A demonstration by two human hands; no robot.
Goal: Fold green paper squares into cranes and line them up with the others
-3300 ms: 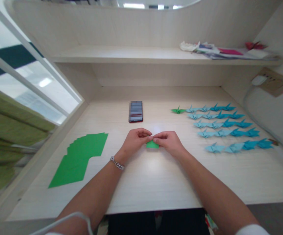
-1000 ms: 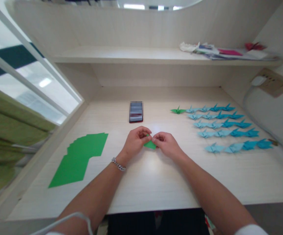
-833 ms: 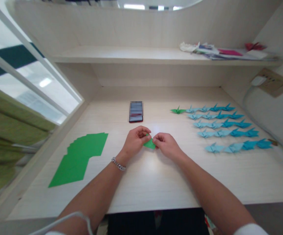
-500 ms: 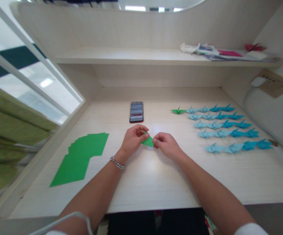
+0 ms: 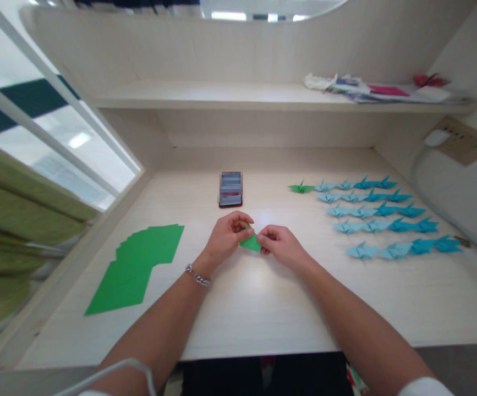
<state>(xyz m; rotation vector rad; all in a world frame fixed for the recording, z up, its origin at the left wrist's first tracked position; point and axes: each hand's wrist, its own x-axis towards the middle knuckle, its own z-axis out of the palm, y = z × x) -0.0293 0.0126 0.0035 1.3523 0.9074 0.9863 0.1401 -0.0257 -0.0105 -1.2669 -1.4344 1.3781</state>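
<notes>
Between my hands, just above the desk, is a small folded piece of green origami paper. My left hand pinches its left side between thumb and fingers. At its right corner my right hand is closed in a pinch, with fingertips on the paper's edge. My fingers cover part of the folds. To the left lies a fanned stack of green paper squares. A finished green paper crane stands at the back right, beside rows of light and darker blue paper cranes.
A phone lies on the desk beyond my hands. Papers are piled on the shelf above. A white cable runs down from the wall socket at right. Another cable crosses near my left forearm.
The folded green paper has tilted slightly, its right corner now a little lower. Both hands keep their pinch and have barely shifted.
</notes>
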